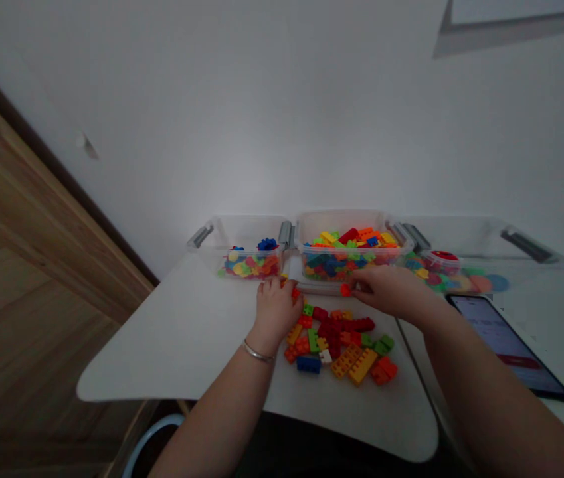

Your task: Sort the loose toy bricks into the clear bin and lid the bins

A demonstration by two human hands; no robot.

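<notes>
Two forearms (234,405) are nearest. The right hand (371,290) pinches a small red brick (345,290) before the middle box (336,220); a weak pinch could drop it into the brick pile (334,328). The left hand (276,305) bends beside an orange brick (295,293); its grip I cannot tell.

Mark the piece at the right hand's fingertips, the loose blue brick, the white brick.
Orange-red piece (345,290): head view, visible middle.
Blue brick (309,364): head view, middle.
White brick (325,357): head view, middle.
</notes>
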